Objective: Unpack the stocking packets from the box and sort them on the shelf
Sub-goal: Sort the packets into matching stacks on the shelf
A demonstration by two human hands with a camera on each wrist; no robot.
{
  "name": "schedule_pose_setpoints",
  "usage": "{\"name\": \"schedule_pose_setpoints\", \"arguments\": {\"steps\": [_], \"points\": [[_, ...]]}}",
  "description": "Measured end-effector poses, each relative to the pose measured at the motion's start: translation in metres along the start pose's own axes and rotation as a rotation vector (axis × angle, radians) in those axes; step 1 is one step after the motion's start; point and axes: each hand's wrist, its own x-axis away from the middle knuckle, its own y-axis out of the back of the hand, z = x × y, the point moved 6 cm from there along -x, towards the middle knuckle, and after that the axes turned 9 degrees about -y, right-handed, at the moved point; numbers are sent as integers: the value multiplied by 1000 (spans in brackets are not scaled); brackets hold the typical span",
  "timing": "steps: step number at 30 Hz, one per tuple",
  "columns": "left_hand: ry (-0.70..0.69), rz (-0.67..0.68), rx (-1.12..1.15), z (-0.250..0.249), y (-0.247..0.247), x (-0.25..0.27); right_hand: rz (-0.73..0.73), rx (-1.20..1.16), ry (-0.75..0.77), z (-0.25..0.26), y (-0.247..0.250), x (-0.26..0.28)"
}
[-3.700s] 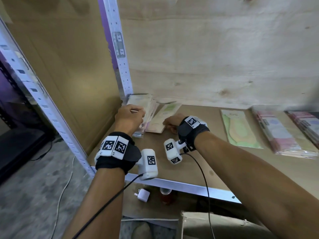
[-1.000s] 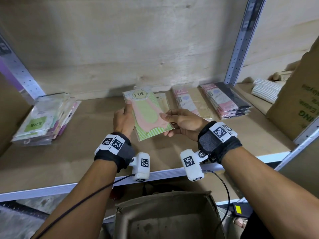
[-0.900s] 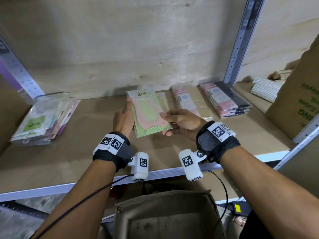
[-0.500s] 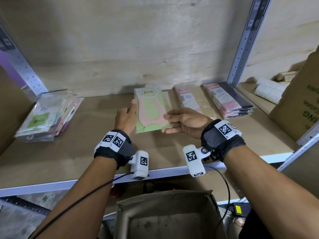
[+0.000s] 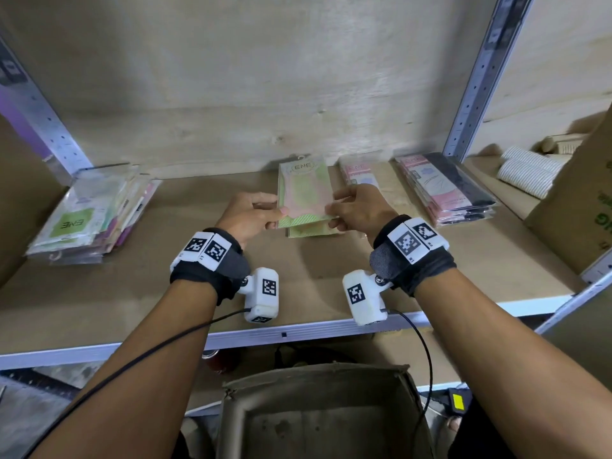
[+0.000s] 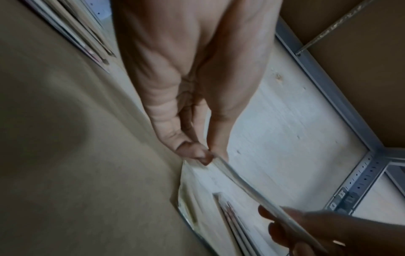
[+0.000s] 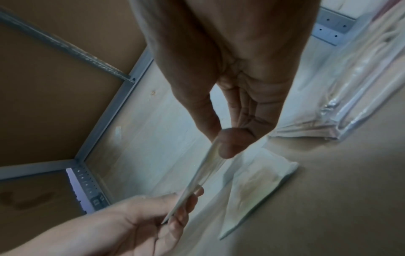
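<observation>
A green and pink stocking packet (image 5: pixel 303 193) hangs just above the wooden shelf (image 5: pixel 132 286), held by its two side edges. My left hand (image 5: pixel 255 215) pinches its left edge between thumb and fingers, as the left wrist view shows at the packet edge (image 6: pixel 241 180). My right hand (image 5: pixel 356 212) pinches the right edge, seen edge-on as the packet (image 7: pixel 206 173) in the right wrist view. Beneath it another green packet (image 5: pixel 308 230) lies flat on the shelf. The open cardboard box (image 5: pixel 324 415) stands below the shelf's front rail.
A mixed stack of packets (image 5: pixel 89 217) sits at the shelf's left end. A pink and beige pile (image 5: pixel 361 170) and a pink and black pile (image 5: pixel 447 190) lie to the right. A metal upright (image 5: pixel 477 77) stands behind them; paper rolls (image 5: pixel 526 170) and a large carton (image 5: pixel 583 200) lie beyond.
Both hands have carried the green and pink packet away from me and lowered it over the green packet on the shelf. Earlier they were at the left stack.
</observation>
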Motion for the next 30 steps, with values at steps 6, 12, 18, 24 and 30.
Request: {"name": "schedule_pose_setpoints", "arguments": {"steps": [6, 12, 18, 24, 30], "points": [[73, -83, -112, 13, -7, -16, -77, 350, 47, 2, -4, -3], [204, 26, -56, 19, -18, -19, -54, 490, 28, 1, -7, -1], [246, 69, -20, 19, -25, -15, -29, 557, 12, -3, -11, 1], [243, 75, -31, 18, -26, -14, -25, 573, 19, -4, -11, 2], [216, 57, -79, 18, -25, -16, -15, 572, 16, -5, -9, -1]]}}
